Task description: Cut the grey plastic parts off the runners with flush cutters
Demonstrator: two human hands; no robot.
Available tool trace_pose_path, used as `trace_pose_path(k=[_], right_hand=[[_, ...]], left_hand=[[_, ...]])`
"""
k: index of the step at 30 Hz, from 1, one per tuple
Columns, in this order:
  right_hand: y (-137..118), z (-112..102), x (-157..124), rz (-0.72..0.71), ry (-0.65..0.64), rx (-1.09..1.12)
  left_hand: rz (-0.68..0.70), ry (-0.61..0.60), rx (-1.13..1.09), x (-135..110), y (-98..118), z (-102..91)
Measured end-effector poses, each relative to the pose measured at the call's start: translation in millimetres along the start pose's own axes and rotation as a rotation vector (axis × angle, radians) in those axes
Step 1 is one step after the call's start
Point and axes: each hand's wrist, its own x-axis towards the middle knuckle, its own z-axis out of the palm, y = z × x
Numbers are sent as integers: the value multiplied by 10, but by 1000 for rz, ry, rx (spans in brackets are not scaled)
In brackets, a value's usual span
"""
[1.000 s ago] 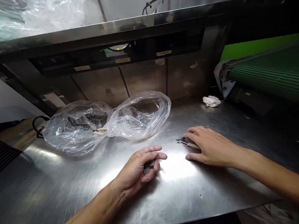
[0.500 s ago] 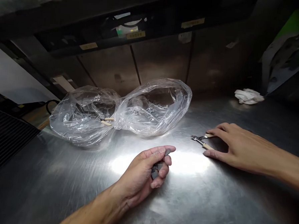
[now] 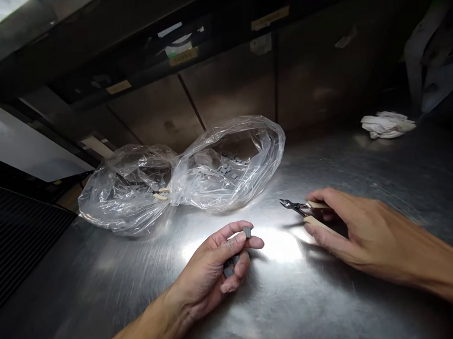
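Observation:
My left hand (image 3: 221,268) pinches a small grey ribbed plastic piece (image 3: 247,232) between thumb and fingertips. More grey pieces (image 3: 230,266) lie in its curled lower fingers, partly hidden. To the right, my right hand (image 3: 363,232) is closed around the cream handles of a pair of side cutters (image 3: 298,208), raised just above the metal tabletop. Their jaws point left toward my left hand, with a gap between. Behind my hands stands an open clear plastic bag (image 3: 225,194) with several small grey pieces inside.
Left of it sits another clear plastic bag (image 3: 122,204), with cream handles (image 3: 161,194) near its edge. A crumpled white cloth or tissue (image 3: 387,125) lies at the back right of the metal table (image 3: 110,285). A metal panel wall (image 3: 234,89) closes off the back.
My right hand has taken hold of the side cutters and lifted them off the table. My left hand has turned the pinched grey piece upright. The view has tilted slightly.

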Motion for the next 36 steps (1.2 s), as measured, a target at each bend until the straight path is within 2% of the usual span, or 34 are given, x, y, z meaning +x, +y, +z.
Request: trace_pose_path(k=[5, 8, 19, 26, 36], right_hand=[[-142, 111, -39, -300, 134, 60], [-174, 160, -46, -381, 136, 24], [-209, 247, -18, -451, 177, -67], [-228, 279, -11, -418, 122, -12], [-237, 323, -9, -419, 136, -20]], left_hand=[[30, 56, 41, 15, -9, 1], [49, 83, 65, 16, -2, 12], [43, 86, 120, 64, -29, 33], [46, 82, 129, 50, -38, 43], [36, 57, 166, 44, -40, 48]])
